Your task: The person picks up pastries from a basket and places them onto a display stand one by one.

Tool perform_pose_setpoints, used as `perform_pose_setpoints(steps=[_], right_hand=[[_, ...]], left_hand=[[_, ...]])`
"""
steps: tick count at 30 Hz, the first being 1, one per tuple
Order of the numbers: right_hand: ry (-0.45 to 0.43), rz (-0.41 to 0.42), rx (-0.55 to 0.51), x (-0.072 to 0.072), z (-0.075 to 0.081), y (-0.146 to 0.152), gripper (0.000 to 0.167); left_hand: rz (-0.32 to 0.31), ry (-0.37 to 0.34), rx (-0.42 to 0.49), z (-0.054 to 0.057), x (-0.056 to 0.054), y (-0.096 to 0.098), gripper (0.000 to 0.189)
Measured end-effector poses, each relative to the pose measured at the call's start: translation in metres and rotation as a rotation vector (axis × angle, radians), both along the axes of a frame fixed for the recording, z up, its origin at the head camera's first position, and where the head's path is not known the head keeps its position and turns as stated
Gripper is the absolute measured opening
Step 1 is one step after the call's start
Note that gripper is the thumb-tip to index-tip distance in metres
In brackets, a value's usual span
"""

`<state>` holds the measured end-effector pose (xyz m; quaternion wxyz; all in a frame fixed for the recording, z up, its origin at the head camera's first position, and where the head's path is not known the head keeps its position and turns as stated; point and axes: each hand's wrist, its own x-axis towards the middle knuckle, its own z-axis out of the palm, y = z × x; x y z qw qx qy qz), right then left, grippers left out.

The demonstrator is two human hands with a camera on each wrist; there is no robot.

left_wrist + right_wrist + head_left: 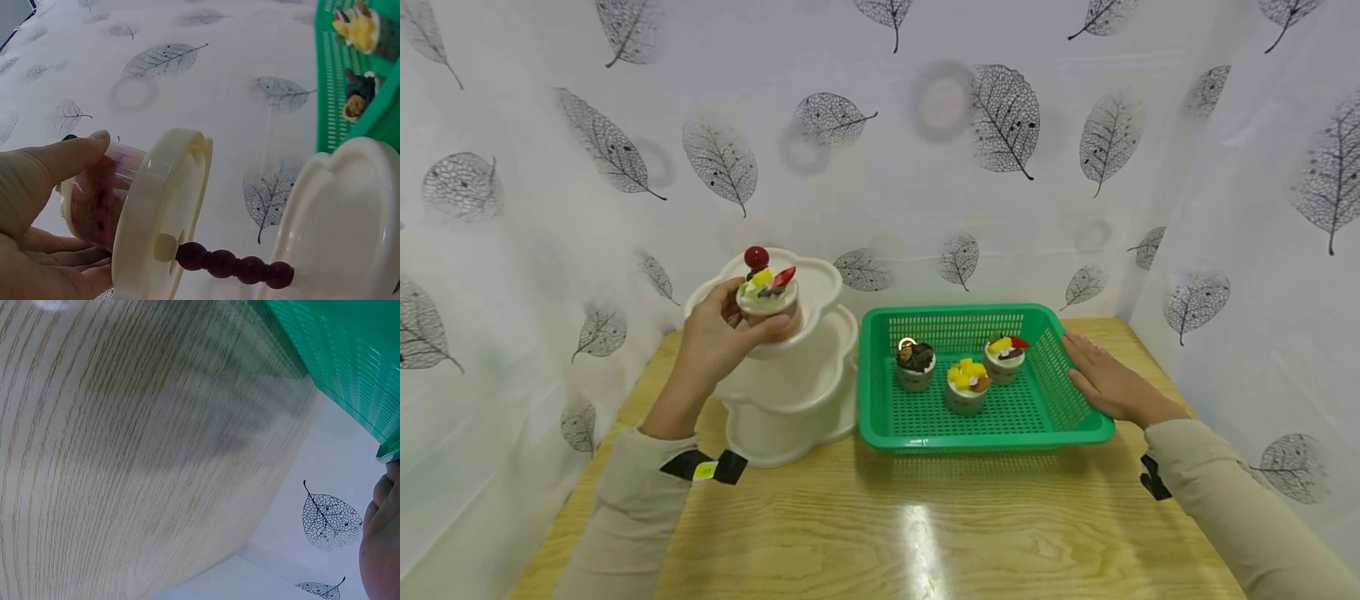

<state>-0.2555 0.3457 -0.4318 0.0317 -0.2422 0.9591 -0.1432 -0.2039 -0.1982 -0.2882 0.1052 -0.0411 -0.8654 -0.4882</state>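
My left hand (715, 333) grips a dessert cup (767, 310) topped with cream, yellow cubes and a red slice, thumb on one side and fingers on the other. In the left wrist view the clear-sided cup (100, 194) has its base against the top tier (147, 206) of a white three-tier stand (820, 279). A dark red ball tops the stand. My right hand (1112, 387) rests with straight fingers on the right rim of a green basket (985, 440). Only part of the right hand (382, 534) shows in the right wrist view.
Inside the basket stand a chocolate-topped cup (915, 371), a yellow-cube cup (967, 387) and a fruit-topped cup (1004, 360). Beneath everything is a wooden table (820, 525). A white leaf-print curtain (880, 192) closes the back and sides. The basket stands close beside the stand.
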Motion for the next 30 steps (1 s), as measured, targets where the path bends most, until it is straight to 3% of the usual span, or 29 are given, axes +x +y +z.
perform_pose_setpoints(steps=[5,11,13,20,26,30], right_hand=[[0.002,-0.003,0.0,-0.001,0.0,0.0,0.061],[0.001,0.001,0.004,0.0,0.0,0.0,0.061],[0.002,0.001,0.007,0.0,0.0,0.0,0.061],[0.003,0.001,0.006,0.0,0.001,-0.001,0.06],[0.007,0.0,0.002,0.001,0.001,-0.002,0.06],[0.011,0.0,0.008,0.001,0.002,-0.002,0.06]], left_hand=[[0.006,0.051,0.01,0.006,0.005,0.001,0.093],[0.054,0.218,0.013,0.02,0.015,0.01,0.088],[0.044,0.271,0.02,0.025,0.018,0.016,0.086],[-0.082,0.345,0.069,0.033,0.024,0.038,0.082],[-0.169,0.365,0.05,0.027,0.022,0.066,0.08],[-0.274,0.349,0.045,0.019,0.018,0.09,0.083]])
